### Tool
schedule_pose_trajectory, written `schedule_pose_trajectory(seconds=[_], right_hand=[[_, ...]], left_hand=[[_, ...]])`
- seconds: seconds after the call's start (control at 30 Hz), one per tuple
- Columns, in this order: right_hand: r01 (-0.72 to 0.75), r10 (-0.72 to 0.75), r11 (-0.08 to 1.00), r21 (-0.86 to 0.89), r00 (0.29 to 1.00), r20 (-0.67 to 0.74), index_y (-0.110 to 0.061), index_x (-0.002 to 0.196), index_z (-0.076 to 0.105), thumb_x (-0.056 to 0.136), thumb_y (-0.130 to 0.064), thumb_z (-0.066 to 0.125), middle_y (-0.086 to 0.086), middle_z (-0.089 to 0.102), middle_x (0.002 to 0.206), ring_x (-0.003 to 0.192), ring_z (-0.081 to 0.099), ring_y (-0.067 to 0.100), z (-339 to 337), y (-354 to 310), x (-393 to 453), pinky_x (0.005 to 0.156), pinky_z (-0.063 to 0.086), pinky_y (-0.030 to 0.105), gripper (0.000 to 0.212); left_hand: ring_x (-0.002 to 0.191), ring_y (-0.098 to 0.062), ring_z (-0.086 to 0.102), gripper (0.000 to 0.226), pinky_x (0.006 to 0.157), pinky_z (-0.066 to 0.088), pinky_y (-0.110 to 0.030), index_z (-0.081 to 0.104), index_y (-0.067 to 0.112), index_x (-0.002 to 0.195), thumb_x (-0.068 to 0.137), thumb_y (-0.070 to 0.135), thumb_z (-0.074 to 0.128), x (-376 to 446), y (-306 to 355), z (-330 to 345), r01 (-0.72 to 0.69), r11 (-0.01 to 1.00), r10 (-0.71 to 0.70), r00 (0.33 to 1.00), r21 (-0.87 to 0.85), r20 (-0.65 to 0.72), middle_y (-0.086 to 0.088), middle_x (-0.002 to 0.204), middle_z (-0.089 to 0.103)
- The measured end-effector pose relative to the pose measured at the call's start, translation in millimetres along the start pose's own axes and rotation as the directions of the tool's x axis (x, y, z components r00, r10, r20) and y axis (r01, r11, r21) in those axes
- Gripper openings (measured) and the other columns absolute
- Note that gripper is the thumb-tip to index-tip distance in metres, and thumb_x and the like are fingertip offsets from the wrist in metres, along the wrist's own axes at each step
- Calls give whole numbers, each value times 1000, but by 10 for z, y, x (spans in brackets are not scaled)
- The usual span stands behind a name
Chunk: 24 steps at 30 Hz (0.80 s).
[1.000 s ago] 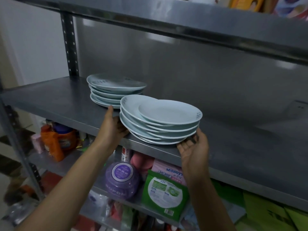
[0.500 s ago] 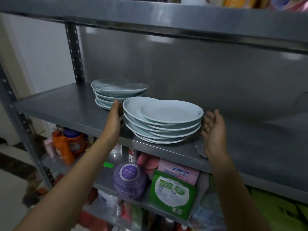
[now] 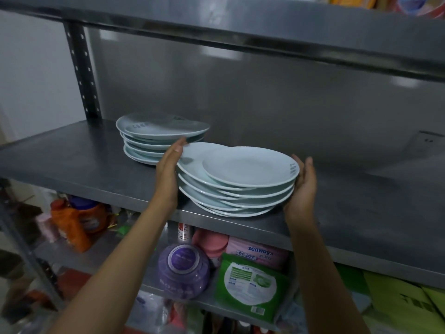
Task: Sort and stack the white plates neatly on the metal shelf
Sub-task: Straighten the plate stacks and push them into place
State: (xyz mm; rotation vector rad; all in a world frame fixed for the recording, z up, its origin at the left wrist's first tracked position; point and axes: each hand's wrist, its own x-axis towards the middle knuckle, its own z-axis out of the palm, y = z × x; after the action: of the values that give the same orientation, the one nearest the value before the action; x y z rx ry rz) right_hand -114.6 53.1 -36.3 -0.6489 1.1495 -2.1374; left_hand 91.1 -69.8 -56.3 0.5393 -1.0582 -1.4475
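Two stacks of white plates stand on the metal shelf (image 3: 72,162). The near stack (image 3: 243,174) sits at the shelf's front edge, its plates shifted unevenly, the top one offset to the right. The back stack (image 3: 156,132) stands behind it to the left, also uneven. My left hand (image 3: 168,174) lies flat against the near stack's left side, fingertips reaching the back stack. My right hand (image 3: 302,189) cups the near stack's right rim. The stack is pressed between both palms.
The upper shelf (image 3: 265,32) hangs low above the plates. A perforated upright post (image 3: 83,75) stands at the back left. Below are an orange detergent bottle (image 3: 77,222), a purple jar (image 3: 184,268), a green wipes pack (image 3: 250,285) and pink packs (image 3: 255,251).
My right hand has moved in from beside the stack and now touches its right rim. My left hand has slid further along the left side. The view has moved closer.
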Motion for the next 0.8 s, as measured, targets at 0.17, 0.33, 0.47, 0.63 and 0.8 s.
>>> schedule_pose_trajectory(seconds=[0.17, 0.33, 0.47, 0.63, 0.8], right_hand=[[21, -19, 1000, -22, 996, 88, -19, 111, 66, 98, -48, 39, 0, 71, 107, 106, 64, 18, -15, 88, 64, 101, 44, 38, 42], [15, -10, 999, -33, 991, 132, -12, 108, 69, 95, -51, 38, 12, 70, 109, 108, 63, 29, -47, 148, 78, 104, 42, 45, 51], [-20, 26, 998, -57, 993, 114, -12, 112, 71, 95, -53, 37, 12, 70, 115, 110, 64, 27, -56, 156, 76, 106, 41, 45, 55], [-37, 46, 996, -77, 991, 128, -13, 120, 67, 94, -57, 38, 11, 69, 119, 113, 63, 27, -68, 184, 95, 108, 39, 47, 59], [-24, 36, 995, -94, 991, 127, -14, 119, 68, 92, -57, 40, 9, 69, 118, 112, 64, 26, -77, 207, 109, 108, 40, 47, 58]], left_hand=[[123, -27, 53, 55, 108, 36, -52, 61, 25, 125, 78, 53, 62, 67, -55, -35, 3, 999, -5, 999, 46, 40, -7, 132, 59], [123, -33, 52, 47, 108, 35, -56, 63, 27, 118, 79, 51, 56, 109, -85, -58, -12, 996, 6, 998, 89, 62, -12, 130, 59], [122, -36, 51, 40, 107, 35, -57, 65, 28, 112, 80, 49, 52, 133, -123, -69, -36, 995, 28, 995, 88, 91, -14, 129, 59], [122, -34, 52, 37, 107, 35, -57, 64, 30, 110, 81, 48, 50, 158, -168, -70, -62, 994, 51, 992, 87, 116, -12, 128, 59], [119, -33, 53, 35, 106, 36, -55, 65, 33, 105, 79, 47, 47, 167, -180, -49, -69, 994, 57, 990, 90, 128, -9, 122, 62]])
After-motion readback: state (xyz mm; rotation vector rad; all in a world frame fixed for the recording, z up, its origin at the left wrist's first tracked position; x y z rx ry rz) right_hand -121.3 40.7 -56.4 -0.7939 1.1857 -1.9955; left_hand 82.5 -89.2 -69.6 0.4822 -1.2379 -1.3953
